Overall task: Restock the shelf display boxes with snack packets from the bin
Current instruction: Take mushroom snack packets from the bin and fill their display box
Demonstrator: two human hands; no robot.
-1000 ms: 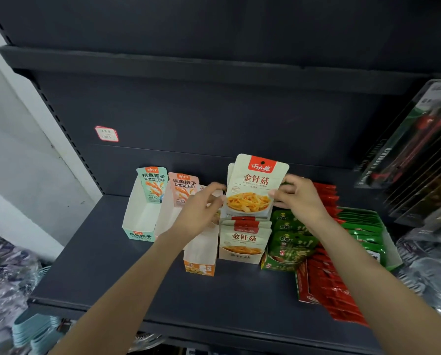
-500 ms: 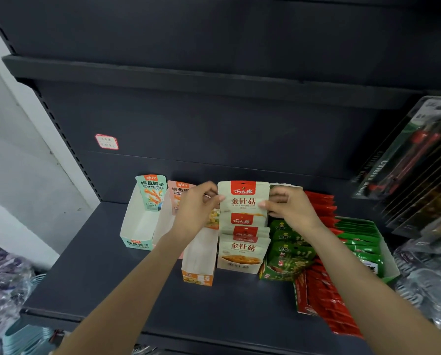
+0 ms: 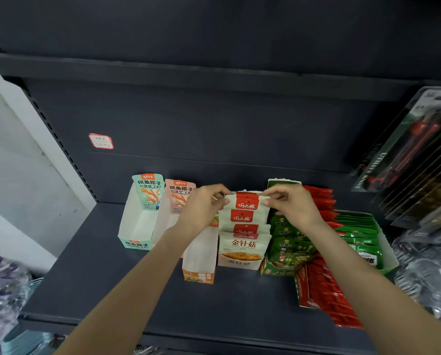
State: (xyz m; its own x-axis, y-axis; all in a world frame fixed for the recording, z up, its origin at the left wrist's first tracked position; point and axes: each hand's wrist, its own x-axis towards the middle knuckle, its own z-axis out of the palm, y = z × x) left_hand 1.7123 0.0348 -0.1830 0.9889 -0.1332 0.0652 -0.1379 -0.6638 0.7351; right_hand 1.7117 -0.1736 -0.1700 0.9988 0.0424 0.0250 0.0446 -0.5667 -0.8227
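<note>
Your left hand pinches rear packet top | your right hand pinches its other corner | packet upright in cream box on shelf

I'm looking down on a dark grey shelf with display boxes lined up along its back. From the left: a teal box with one packet standing at its rear, a pink box likewise, then an orange box (nearly bare inside, as far as I can see). Touching it stands the beige box, packed with beige packets. Next comes a green box of green packets, a red box of red ones, and a second green tray at far right.
</note>
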